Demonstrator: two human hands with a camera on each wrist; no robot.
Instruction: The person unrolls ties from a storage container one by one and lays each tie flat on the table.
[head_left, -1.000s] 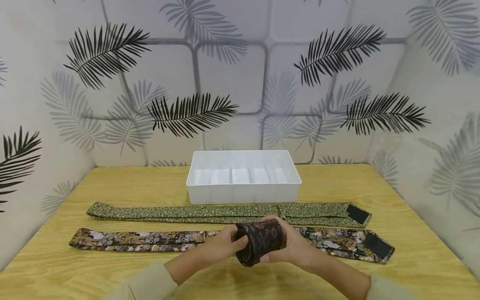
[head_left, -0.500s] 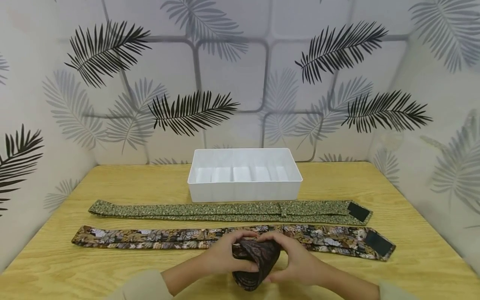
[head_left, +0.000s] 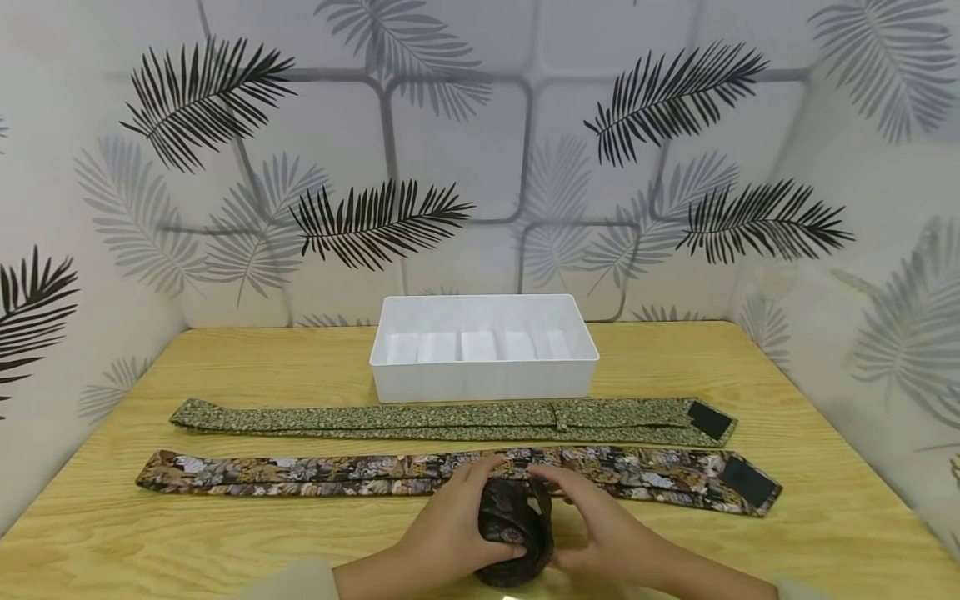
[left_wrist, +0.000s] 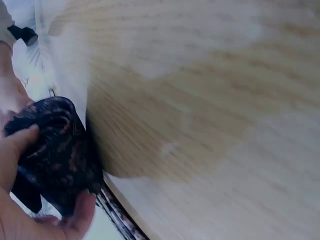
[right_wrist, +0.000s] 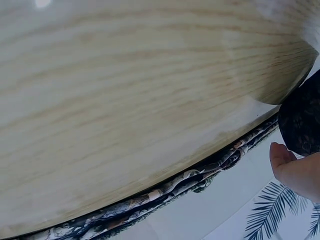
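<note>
A dark necktie [head_left: 512, 518] with a reddish-brown pattern is rolled up close to the table's near side. My left hand [head_left: 448, 533] grips the roll from the left, thumb across its near end. On the other side, my right hand [head_left: 611, 533] holds it between the fingertips on top and the thumb low down; a strip of the tie stands away from the roll there. In the left wrist view, the thumb and fingers of the left hand clasp the rolled tie [left_wrist: 60, 150]. Only part of the roll [right_wrist: 302, 122] shows in the right wrist view.
Behind the hands, a multicolored figured tie [head_left: 315, 477] and a green patterned tie [head_left: 450, 421] lie stretched across the wooden table [head_left: 225, 542]. A white divided box [head_left: 483, 382] stands farther back. Leaf-patterned walls enclose the table's back and sides.
Both hands have come down and nearer with the rolled tie. The roll has turned, and a strip at its right now stands off. The two flat ties and box have stayed put.
</note>
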